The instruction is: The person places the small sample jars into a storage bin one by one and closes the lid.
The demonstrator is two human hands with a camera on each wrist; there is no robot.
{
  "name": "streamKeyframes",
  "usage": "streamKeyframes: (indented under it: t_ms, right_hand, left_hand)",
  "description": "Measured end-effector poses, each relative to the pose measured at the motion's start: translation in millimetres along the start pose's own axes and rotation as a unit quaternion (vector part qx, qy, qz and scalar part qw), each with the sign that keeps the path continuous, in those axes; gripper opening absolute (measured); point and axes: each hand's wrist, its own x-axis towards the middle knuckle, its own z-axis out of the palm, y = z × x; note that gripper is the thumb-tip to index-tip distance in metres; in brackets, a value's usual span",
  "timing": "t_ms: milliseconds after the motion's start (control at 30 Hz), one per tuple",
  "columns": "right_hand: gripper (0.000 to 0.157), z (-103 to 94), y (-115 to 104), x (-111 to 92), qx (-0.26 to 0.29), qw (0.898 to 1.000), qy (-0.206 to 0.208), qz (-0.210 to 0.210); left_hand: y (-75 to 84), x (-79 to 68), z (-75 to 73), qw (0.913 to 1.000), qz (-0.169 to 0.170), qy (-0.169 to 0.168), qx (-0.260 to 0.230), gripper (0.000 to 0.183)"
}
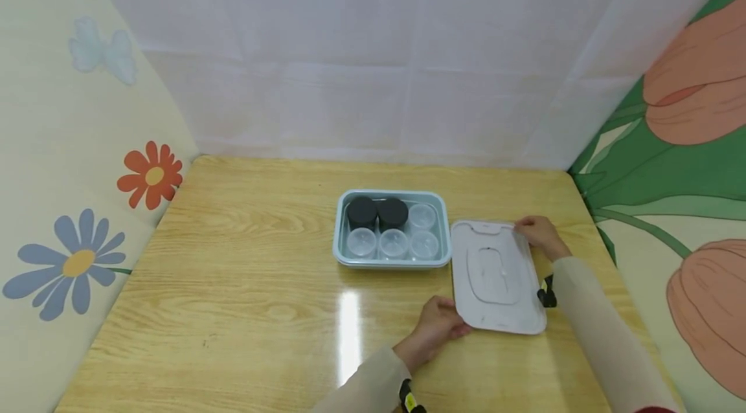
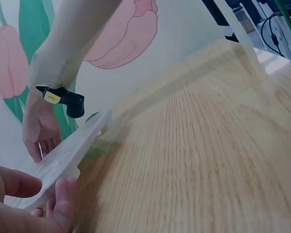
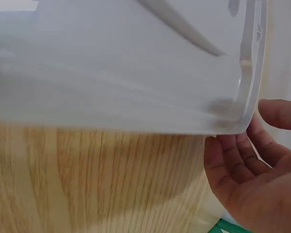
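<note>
A white rectangular lid (image 1: 501,277) lies tilted slightly above the table, to the right of a light blue box (image 1: 392,263). My left hand (image 1: 436,329) pinches the lid's near left corner, thumb (image 2: 24,185) above and fingers below. At the far right corner, my right hand (image 1: 539,235) holds the lid with its fingers (image 3: 228,155) curled under the edge and its thumb beside the rim. Inside the box stand two black round-topped containers (image 1: 362,211) and several clear round cups (image 1: 393,244).
The wooden table (image 1: 250,309) extends left and in front of the box. A white cloth (image 1: 350,76) hangs behind it. Flower-printed panels (image 1: 682,219) stand on both sides, the right one close beyond my right arm.
</note>
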Motion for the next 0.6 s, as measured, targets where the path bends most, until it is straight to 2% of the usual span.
streamKeyframes:
  t_ms: [200,600]
  right_hand:
    - [0.036,-8.1,7,-3,0.001,0.999,0.035,-0.019]
    - [0.038,-22.3,13,-10,0.005,0.999,0.040,-0.035]
  left_hand:
    - [2.6,1.5,-3.9,0.9999,0.015,0.003,0.003,0.028]
    - [13.1,0.4,1.1,0.9995,0.027,-0.004,0.013,0.026]
